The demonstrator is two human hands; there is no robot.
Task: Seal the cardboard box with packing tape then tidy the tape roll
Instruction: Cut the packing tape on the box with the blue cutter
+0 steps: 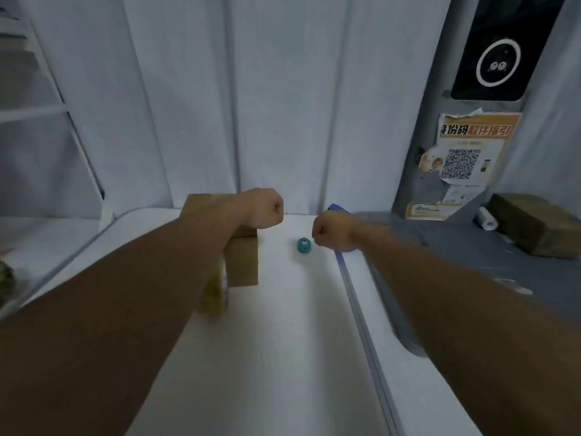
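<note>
- Left hand: closed in a fist, holding nothing visible, raised over the far end of the plain brown cardboard box.
- Right hand: also a closed fist, empty as far as shows.
- Box stands on the white table, left of centre.
- Small teal round object, possibly the tape roll, sits on the table between the fists.
- Blue object partly hidden behind the right hand.
</note>
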